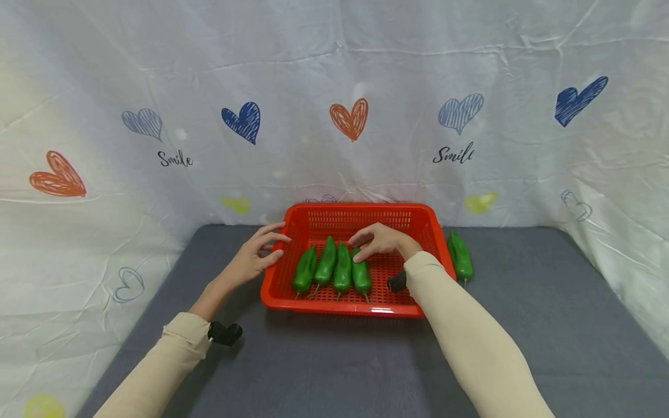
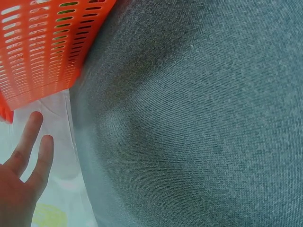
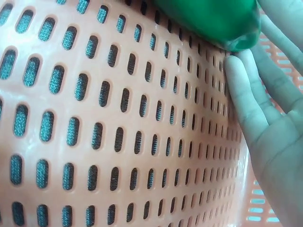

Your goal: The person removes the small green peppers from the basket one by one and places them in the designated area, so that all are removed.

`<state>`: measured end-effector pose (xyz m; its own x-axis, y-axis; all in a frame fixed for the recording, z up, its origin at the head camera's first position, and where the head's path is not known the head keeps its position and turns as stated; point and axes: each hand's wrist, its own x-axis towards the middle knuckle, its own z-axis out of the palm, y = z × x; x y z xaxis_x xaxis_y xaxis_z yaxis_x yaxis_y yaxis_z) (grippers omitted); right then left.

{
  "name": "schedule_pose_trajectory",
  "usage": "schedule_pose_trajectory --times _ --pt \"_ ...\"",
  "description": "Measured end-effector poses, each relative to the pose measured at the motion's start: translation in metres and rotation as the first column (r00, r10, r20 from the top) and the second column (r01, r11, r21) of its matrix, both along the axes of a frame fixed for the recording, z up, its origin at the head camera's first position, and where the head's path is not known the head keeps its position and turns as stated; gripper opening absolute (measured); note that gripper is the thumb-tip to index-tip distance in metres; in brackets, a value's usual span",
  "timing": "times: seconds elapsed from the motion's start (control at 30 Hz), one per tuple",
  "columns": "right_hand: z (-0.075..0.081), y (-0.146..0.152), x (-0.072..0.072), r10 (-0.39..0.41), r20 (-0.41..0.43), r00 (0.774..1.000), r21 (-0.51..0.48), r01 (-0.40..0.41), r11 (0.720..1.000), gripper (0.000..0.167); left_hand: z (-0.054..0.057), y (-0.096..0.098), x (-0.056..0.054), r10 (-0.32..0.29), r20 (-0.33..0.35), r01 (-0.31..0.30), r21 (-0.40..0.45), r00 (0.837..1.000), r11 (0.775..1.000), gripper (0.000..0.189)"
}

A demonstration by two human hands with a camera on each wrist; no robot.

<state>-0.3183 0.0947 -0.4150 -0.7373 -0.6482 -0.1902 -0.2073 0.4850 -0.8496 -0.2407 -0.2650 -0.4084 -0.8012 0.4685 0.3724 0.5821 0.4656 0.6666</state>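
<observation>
Seems to be settling the row's fourth pepper (image 1: 362, 280) inside the basket (image 1: 340, 307) with right hand (image 1: 385, 239) (cannot tell if pinching) and left hand (image 1: 248, 259) spread at left rim (image 1: 269, 283), probably needing to let go next

I am remotely viewing a wrinkled white fabric backdrop (image 1: 292, 35) carrying scribbled blue, orange and yellow hearts (image 1: 244, 123) and black cursive "Smile" lettering (image 1: 453, 154); it is hanging behind a dark grey, cloth-covered table (image 1: 324, 366), and light is catching its creases.

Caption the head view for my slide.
Four green peppers in a red basket, the right hand at the rightmost pepper, the left hand at the basket's left end, a fifth pepper outside.
</observation>
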Motion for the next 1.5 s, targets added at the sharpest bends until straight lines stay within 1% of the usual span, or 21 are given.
schedule_pose_trajectory --times 0.17,0.3,0.4,0.47,0.6,0.7,0.9,0.97,1.03,1.13,1.3,1.5 --pt "0.0004 0.0012 0.0001 0.001 -0.013 1.0 -0.007 -0.001 1.0 0.052 -0.0007 -0.0003 -0.0007 0.0 -0.01 0.0 -0.007 1.0 1.0 0.029" --pt "0.0025 0.0014 0.0013 -0.011 -0.006 1.0 -0.041 0.011 0.999 0.051 -0.0007 -0.0006 0.0 -0.001 -0.013 0.001 -0.009 1.0 1.0 0.028" --pt "0.0028 0.0014 0.002 -0.034 0.064 0.997 -0.096 0.04 0.995 0.051 -0.0001 -0.0004 0.0006 -0.002 -0.013 0.002 -0.007 1.0 1.0 0.028" --pt "0.0024 0.0012 0.0022 -0.049 0.118 0.992 -0.131 0.064 0.989 0.051 0.0006 -0.0001 0.001 -0.002 -0.007 0.002 -0.004 1.0 1.0 0.028" --pt "0.001 0.0014 0.0022 -0.066 0.221 0.973 -0.183 0.108 0.977 0.049 0.0014 0.0004 0.0017 -0.002 0.002 0.002 -0.003 1.0 1.0 0.028" --pt "-0.0002 0.0023 0.0016 -0.065 0.284 0.957 -0.199 0.125 0.972 0.048 0.0015 0.0004 0.0019 0.0 0.006 0.0 -0.006 1.0 1.0 0.028" --pt "-0.0004 0.0041 0.0009 -0.043 0.376 0.926 -0.221 0.135 0.966 0.049 0.0013 0.0001 0.0017 0.0 0.007 0.0 -0.01 1.0 1.0 0.028" --pt "0.0007 0.0048 0.001 -0.025 0.39 0.921 -0.238 0.127 0.963 0.05 0.0015 0.0 0.0017 -0.001 0.007 0.001 -0.01 1.0 1.0 0.028" --pt "0.0018 0.0055 0.0008 -0.01 0.388 0.922 -0.25 0.115 0.961 0.051 0.0018 0.0 0.0018 -0.002 0.008 0.002 -0.008 1.0 1.0 0.028" --pt "0.0033 0.0063 0.0 -0.01 0.352 0.936 -0.25 0.105 0.963 0.052 0.0021 0.0001 0.0019 -0.002 0.012 0.002 -0.006 1.0 1.0 0.028" --pt "0.005 0.0075 -0.0019 -0.037 0.282 0.959 -0.256 0.112 0.96 0.052 0.0018 -0.0001 0.0017 0.0 0.015 0.0 -0.008 1.0 1.0 0.028" --pt "0.0086 0.0074 -0.0031 -0.036 0.248 0.968 -0.289 0.11 0.951 0.053 0.0018 0.0001 0.0017 0.001 0.016 -0.001 -0.011 1.0 1.0 0.028"
